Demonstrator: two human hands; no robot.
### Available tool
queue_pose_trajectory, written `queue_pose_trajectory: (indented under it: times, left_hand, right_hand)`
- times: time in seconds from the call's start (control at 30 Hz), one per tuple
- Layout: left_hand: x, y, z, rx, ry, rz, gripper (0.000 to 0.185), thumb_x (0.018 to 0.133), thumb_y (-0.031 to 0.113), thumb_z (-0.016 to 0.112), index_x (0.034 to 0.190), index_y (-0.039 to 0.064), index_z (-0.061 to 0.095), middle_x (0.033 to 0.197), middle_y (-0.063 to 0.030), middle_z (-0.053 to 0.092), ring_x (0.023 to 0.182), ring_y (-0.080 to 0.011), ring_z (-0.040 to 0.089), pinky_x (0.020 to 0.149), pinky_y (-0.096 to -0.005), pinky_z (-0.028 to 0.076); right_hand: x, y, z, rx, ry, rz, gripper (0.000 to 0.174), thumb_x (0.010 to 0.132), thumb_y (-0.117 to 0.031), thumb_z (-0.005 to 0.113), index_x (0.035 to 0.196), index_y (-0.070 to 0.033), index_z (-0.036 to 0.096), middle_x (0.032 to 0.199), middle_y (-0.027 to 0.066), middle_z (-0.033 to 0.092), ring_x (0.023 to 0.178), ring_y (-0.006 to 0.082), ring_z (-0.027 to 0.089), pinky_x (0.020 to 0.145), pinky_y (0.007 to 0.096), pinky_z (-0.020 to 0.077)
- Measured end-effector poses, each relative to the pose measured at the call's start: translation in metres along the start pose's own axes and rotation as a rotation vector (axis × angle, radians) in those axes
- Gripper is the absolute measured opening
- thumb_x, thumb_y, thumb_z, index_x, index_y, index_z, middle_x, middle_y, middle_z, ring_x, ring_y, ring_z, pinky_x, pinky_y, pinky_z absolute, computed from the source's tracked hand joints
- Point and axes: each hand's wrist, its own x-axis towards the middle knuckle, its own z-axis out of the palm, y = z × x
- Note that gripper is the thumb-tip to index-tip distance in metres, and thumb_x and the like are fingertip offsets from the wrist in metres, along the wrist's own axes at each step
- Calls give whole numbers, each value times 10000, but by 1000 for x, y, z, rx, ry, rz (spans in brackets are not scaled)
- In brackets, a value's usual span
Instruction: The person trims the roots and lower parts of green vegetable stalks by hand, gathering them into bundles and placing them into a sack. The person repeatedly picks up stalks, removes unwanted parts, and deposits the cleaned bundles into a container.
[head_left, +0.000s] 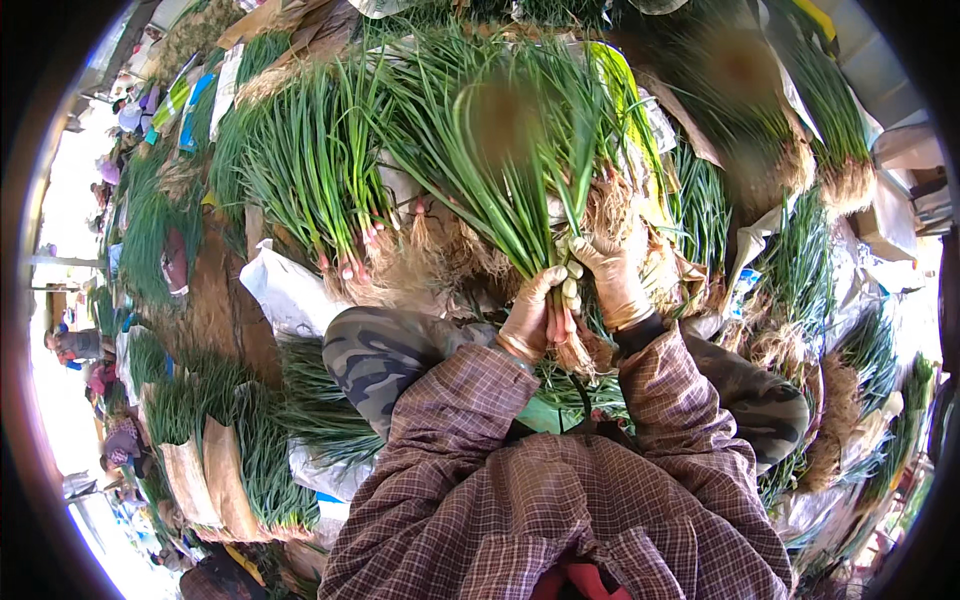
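Observation:
In front of my lap, my left hand (531, 311), in a pale thin glove, is closed around a bunch of green onions (529, 240). The bunch stands tilted, its green leaves fanning away from me. Pinkish-white bulbs and stringy roots (574, 354) hang below my grip, towards my body. My right hand (611, 281), gloved too, is beside the bunch with its thumb and fingers pinching a green stalk near the left fingertips. Just beyond the hands lies a row of loose green onions (322, 165), roots pointing towards me. Blurred spots hide part of the leaves.
My bent knees (375, 360) in camouflage trousers flank the hands. A white plastic sheet (289, 289) lies by the left knee. More green onion piles surround me, some wrapped in brown cardboard (191, 480). Roots (795, 345) lie at the right. Other people (79, 345) sit far left.

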Motion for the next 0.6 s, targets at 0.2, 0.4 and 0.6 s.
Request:
queue_pose_trajectory:
  times: [0.2, 0.4, 0.6]
  left_hand:
    - [5, 5, 0, -38, -77, 78, 235, 923, 235, 590, 1052, 39, 601, 717, 4, 633, 625, -114, 627, 544, -282, 565]
    - [-4, 37, 21, -89, -136, 67, 205, 927, 269, 586, 1025, 91, 564, 674, 15, 546, 595, -146, 582, 509, -406, 582]
    - [10, 38, 25, -49, -73, 184, 229, 932, 279, 618, 1094, 125, 568, 804, -12, 617, 731, -201, 628, 579, -418, 574]
  right_hand:
    - [-48, -9, 14, -113, 82, -285, 70, 927, -82, 607, 967, -26, 619, 876, -31, 592, 809, 70, 508, 760, 236, 415]
    - [-60, -23, -71, -1051, -430, -155, 157, 936, -187, 605, 1071, -123, 655, 970, 57, 703, 918, 178, 659, 758, 290, 516]
    - [22, -62, -96, -1458, -118, -252, 411, 944, -377, 564, 1193, -54, 618, 963, 127, 702, 876, 210, 681, 728, 342, 541]
